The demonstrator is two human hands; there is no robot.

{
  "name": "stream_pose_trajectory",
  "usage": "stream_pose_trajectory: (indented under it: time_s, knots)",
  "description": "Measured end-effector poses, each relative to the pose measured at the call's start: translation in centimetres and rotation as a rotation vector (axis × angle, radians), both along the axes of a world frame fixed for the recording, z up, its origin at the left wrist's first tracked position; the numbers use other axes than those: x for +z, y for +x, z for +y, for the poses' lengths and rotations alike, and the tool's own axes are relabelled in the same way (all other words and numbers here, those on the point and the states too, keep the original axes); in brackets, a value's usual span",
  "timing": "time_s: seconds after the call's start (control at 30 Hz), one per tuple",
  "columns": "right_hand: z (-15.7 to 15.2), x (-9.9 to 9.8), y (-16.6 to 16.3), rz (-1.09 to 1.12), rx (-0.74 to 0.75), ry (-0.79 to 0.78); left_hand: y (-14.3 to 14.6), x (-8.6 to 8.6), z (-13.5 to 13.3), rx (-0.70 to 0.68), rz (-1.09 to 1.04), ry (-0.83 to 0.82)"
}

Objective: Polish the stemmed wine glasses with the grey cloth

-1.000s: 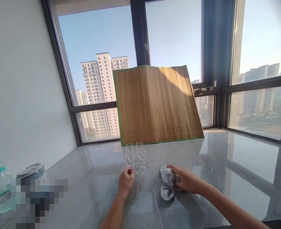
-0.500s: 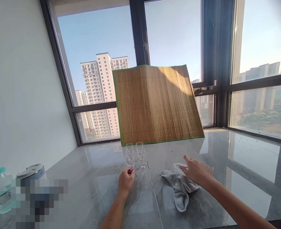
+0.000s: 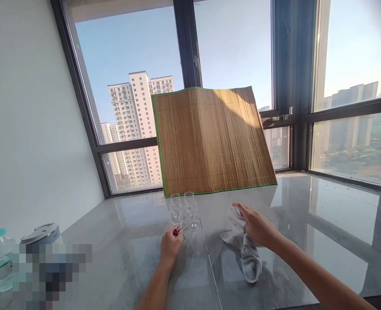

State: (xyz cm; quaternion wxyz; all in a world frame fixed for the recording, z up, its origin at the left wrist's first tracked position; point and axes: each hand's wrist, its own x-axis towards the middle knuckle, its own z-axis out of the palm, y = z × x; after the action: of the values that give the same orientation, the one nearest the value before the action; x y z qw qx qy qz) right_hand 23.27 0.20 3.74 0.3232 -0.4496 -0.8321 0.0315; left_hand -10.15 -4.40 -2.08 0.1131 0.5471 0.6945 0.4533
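My left hand (image 3: 171, 244) is closed, thumb and fingers pinched at the lower part of the nearest stemmed glass (image 3: 177, 221); the fingers hide part of it. Several small clear stemmed glasses (image 3: 190, 206) stand upright in a tight group just beyond. To the right, my right hand (image 3: 258, 226) is closed on a grey cloth (image 3: 251, 262). The cloth is bunched under the fingers, with one end trailing towards me on the glossy grey tabletop (image 3: 125, 267).
A bamboo mat (image 3: 209, 142) with green edging leans upright against the window behind the glasses. At the left stand a clear bottle (image 3: 1, 262) with a green cap and a lidded container (image 3: 41, 234), partly behind a blurred patch. A white wall (image 3: 32, 107) bounds the left side.
My right hand has moved left and slightly away, and has taken hold of the cloth, which is lifted and shifted at its far part. My left hand and the glasses stay put.
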Motion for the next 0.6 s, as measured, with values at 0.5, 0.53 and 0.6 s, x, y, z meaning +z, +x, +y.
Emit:
stream_pose_trajectory:
  time_s: [0.5,0.53,0.6]
  knots:
    - [-2.7,-1.0,-2.8,-0.104,-0.149,-0.165,0.2,0.2,-0.1,-0.002,-0.024,0.014]
    - [-2.7,-1.1,-2.8,-0.171,-0.228,-0.15,0.2,0.2,-0.1,-0.009,-0.029,0.009]
    - [-2.7,-1.2,-2.8,-0.255,-0.339,-0.213,0.3,0.4,-0.3,-0.017,-0.04,0.003]
